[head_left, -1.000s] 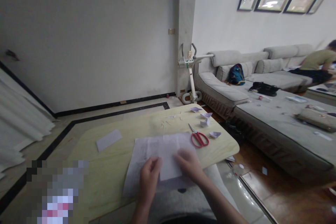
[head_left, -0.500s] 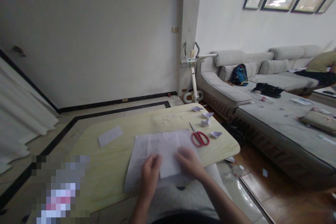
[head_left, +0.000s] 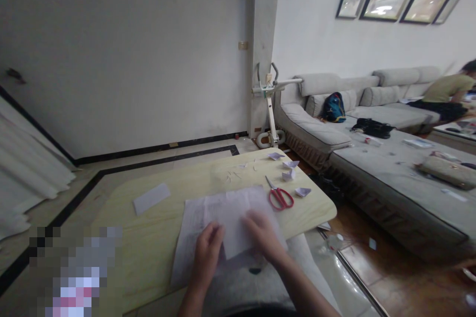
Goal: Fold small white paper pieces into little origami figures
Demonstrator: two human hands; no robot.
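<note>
A large sheet of printed paper [head_left: 191, 225] lies near the table's front edge. On top of it is a smaller white piece of paper [head_left: 235, 240]. My left hand [head_left: 208, 242] is closed at the left edge of this smaller piece, thumb and fingers pinched together. Over its right side is my right hand [head_left: 262, 235], its fingers smeared by motion, so their grip does not show. Red-handled scissors [head_left: 279, 197] rest right of the sheet, blades slightly apart. Several small folded paper boats [head_left: 303, 191] stand along the table's right side.
A folded white paper [head_left: 151, 199] lies on the left of the pale yellow table [head_left: 148, 252]. Thin paper scraps [head_left: 233, 175] are scattered behind the sheet. To the right is a grey sofa [head_left: 386, 183], where a person [head_left: 444, 90] sits at the far end. An exercise machine [head_left: 270, 109] stands behind the table.
The view has shifted slightly, so more of the person on the sofa shows. Both hands stay at the smaller paper; my right hand is blurred in both frames.
</note>
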